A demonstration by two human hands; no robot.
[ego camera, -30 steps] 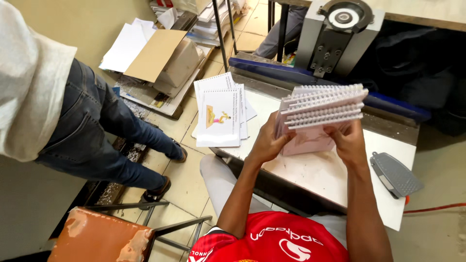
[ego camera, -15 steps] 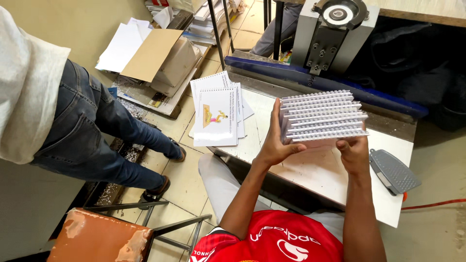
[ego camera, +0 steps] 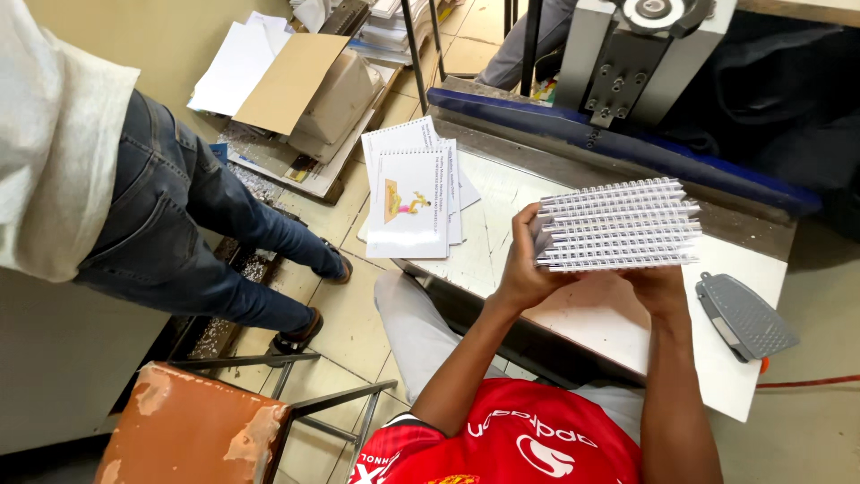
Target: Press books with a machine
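- A stack of spiral-bound booklets (ego camera: 618, 226) is held just above the white tabletop (ego camera: 618, 323), wire spines facing the camera.
- The left hand (ego camera: 524, 260) clasps the stack's left end; the right hand (ego camera: 658, 282) supports it from underneath.
- Far left on the tabletop lies a pile of finished booklets (ego camera: 412, 193).
- A grey foot pedal (ego camera: 745, 315) sits at the right.

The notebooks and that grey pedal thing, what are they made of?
Notebooks: white paper pages bound with white coils, likely plastic or coated wire; the looped spines show along the stack's edge. Pedal: looks like grey metal or hard plastic, matte, with a bumpy, dotted top. The look alone can't settle which.
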